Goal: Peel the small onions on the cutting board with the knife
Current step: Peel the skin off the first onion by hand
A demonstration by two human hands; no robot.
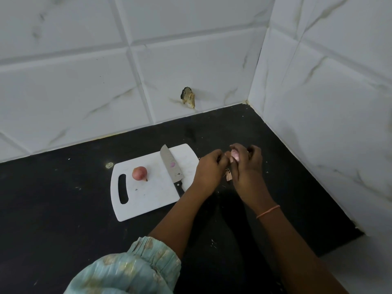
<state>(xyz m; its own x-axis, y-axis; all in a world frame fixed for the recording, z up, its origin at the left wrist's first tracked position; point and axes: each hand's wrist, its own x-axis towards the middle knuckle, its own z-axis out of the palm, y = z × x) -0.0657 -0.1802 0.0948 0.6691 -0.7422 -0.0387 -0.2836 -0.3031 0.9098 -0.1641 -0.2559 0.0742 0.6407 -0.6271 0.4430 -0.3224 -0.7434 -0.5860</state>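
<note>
Both hands met just right of the board (pixel 148 200), above the dark counter (pixel 63 209). The right hand (pixel 247 166) curled around a pale, partly peeled onion (pixel 235 155), fingers closed on it. The left hand (pixel 209 168) was bent shut, fingertips pinching at the onion's edge. A scrap of skin (pixel 228 176) showed between the hands. On the board lay a second onion (pixel 139 173), unpeeled and reddish, and the knife (pixel 171 169) untouched, blade pointing away, with a small purple bit on it.
</note>
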